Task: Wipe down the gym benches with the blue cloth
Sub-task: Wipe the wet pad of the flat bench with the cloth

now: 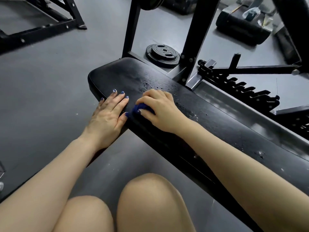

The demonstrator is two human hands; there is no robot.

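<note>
Bench surface: a long black padded vinyl gym bench (167, 104) runs diagonally from the upper centre of the view toward the lower right. Its rounded end lies at upper centre. Scattered droplets and pale specks mark the pad beyond the right hand and along its length toward the lower right.

Right hand (157, 108): positioned on the bench top near the rounded end, knuckles up, fingers curled together and clamped on a bunched dark blue cloth (142, 108). Only a small fold of the cloth shows, between the thumb and the curled fingers; it appears to be pressed against the pad, though the contact is hidden under the palm.

Left hand (108, 114): laid flat on the near edge of the bench, just beside the right hand. Its fingers are straight and slightly apart, pointing toward the rounded end, with the thumb extended toward the cloth. The fingernails carry blue polish. The palm overhangs the pad edge.

Lower field: two bare knees (133, 206) of the person, close to the near side of the bench.

Surroundings: grey rubber gym floor (50, 89). A black round weight plate (163, 54) lies flat on the floor beyond the bench end, between two black steel rack uprights (194, 47). A black notched adjustment rail (242, 87) lies to the right.
</note>
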